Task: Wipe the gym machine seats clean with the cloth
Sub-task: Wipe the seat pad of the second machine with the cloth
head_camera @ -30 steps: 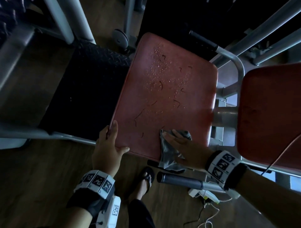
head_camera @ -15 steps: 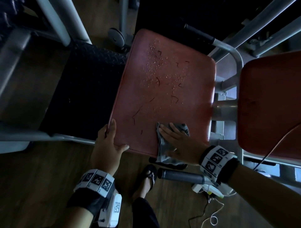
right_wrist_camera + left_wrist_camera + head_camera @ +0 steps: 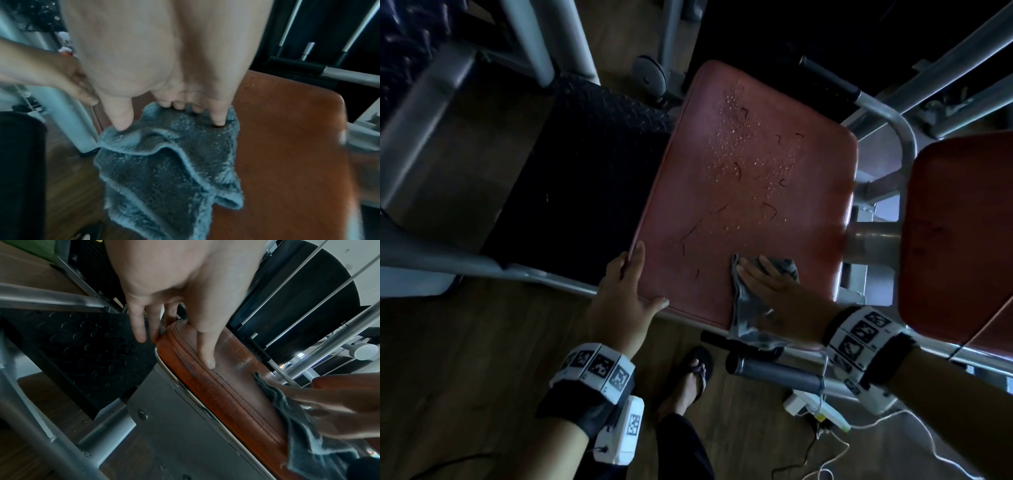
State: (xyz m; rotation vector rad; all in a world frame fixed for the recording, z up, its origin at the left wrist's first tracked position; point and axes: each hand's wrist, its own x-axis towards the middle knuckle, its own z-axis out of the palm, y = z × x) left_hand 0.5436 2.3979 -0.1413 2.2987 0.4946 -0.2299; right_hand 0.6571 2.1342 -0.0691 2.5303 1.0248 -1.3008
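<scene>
The red seat fills the middle of the head view, with a second red pad off to its right. Water droplets and dark hairs dot its far half. The left hand grips the seat's near left corner, thumb on top and fingers over the side edge. The right hand lies flat, fingers spread, pressing the grey cloth onto the seat's near edge, where the cloth's tail hangs over.

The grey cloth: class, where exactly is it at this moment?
In the head view the grey cloth lies under the right hand at the near edge of the red seat, its lower part hanging over that edge, right of the left hand.
</scene>
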